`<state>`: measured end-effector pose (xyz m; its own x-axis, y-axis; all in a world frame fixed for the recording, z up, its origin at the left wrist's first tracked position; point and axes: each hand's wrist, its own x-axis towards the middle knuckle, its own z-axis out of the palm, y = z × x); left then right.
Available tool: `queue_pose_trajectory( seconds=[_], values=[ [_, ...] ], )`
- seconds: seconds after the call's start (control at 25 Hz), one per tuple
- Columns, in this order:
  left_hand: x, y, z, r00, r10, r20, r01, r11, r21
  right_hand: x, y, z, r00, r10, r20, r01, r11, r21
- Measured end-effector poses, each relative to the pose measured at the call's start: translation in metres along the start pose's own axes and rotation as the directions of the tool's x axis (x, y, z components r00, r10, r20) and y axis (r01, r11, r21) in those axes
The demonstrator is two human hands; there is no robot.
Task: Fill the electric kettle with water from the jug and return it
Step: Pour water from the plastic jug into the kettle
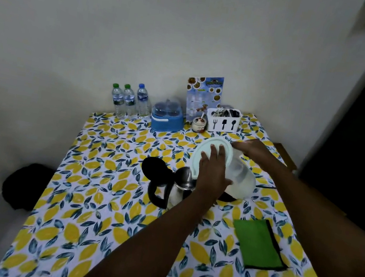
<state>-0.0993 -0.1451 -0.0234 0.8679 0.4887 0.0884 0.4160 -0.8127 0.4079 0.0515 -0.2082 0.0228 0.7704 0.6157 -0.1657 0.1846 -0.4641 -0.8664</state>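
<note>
A clear plastic jug (241,176) with a pale green lid (207,145) is tilted to the left over the steel electric kettle (179,189), and water lies in its lower side. The kettle stands on the lemon-print tablecloth with its black lid (153,169) flipped open and its black handle toward the left. My left hand (214,167) presses flat on the jug's lid. At the jug's far side, my right hand (253,149) grips the jug. A dark round shape (227,197) under the jug may be the kettle's base, mostly hidden.
A green cloth (258,244) lies at the right front of the table (94,196). Along the back wall stand three water bottles (130,100), a blue container (168,117), a small jar (198,124), a white cutlery holder (223,121) and a menu card (204,96).
</note>
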Motion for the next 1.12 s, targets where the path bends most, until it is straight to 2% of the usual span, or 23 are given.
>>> queue_pose_trajectory(
  seconds=[0.28,0.76,1.12],
  values=[
    [-0.002,-0.007,0.006,0.997,-0.026,-0.075,0.013,0.986,-0.164,-0.001,-0.02,0.003,0.994,-0.065,0.086,0.079,0.983,-0.167],
    [0.0,-0.012,0.008,0.992,-0.066,-0.106,0.042,0.976,-0.215,0.007,-0.024,0.007,0.989,-0.104,0.108,0.132,0.946,-0.297],
    [0.001,-0.013,0.012,0.989,-0.103,-0.105,0.075,0.967,-0.244,0.004,-0.029,0.01,0.986,-0.115,0.12,0.14,0.965,-0.223]
  ],
)
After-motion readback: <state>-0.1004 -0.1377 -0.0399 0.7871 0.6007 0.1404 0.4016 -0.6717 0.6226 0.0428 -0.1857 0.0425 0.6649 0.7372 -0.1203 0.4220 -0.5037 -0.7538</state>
